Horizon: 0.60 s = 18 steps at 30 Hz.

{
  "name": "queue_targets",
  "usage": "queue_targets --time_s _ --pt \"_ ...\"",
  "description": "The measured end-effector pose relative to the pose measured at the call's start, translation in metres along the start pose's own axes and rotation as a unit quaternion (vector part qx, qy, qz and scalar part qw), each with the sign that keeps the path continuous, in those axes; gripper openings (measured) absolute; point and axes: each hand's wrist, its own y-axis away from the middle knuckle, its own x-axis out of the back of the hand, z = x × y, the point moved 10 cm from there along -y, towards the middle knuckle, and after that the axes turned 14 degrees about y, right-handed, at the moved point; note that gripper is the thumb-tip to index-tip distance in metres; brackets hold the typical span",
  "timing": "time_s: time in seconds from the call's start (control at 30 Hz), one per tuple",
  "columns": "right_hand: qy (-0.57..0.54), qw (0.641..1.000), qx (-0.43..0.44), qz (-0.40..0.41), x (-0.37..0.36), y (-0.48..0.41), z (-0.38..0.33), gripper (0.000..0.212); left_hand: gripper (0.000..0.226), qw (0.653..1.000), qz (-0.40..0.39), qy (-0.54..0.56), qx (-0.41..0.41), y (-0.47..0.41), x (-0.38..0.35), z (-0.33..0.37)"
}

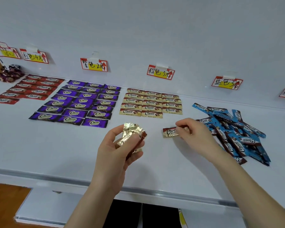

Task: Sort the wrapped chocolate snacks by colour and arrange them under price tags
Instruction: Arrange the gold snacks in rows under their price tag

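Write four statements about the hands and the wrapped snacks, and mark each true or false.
1. The left hand holds a bunch of gold snacks. True.
2. The blue snacks lie in neat rows. False: they lie in a loose, crisscrossed pile.
3. The right hand pinches a single gold snack. True.
4. The purple snacks sit to the right of the gold rows. False: they sit to the left of them.

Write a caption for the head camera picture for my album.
Right hand pinches one gold snack below the gold rows; left hand holds spare snacks.
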Motion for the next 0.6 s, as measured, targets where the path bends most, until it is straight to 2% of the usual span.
queue_targets --time_s 0.13,0.2,0.27,0.33,0.6 --pt "0.176 0.984 0.006 0.033 0.001 -0.007 0.007 0.035 0.032 0.999 -0.014 0.03 0.034 -0.004 -0.003 -0.012" --pt "0.224 0.971 0.039 0.071 0.007 0.001 -0.003 0.037 0.028 0.998 -0.017 0.043 0.043 -0.005 -0.004 -0.015" --pt "0.239 0.965 0.073 0.083 0.004 0.014 -0.014 0.033 0.029 0.998 -0.017 0.042 0.046 -0.007 -0.004 -0.016" --pt "0.256 0.961 0.088 0.057 -0.009 0.022 -0.017 0.033 0.032 0.998 -0.013 0.035 0.048 -0.008 -0.005 -0.017" --pt "0.284 0.954 0.092 0.026 -0.024 -0.017 -0.015 0.036 0.036 0.999 -0.002 0.022 0.042 -0.01 -0.005 -0.018"
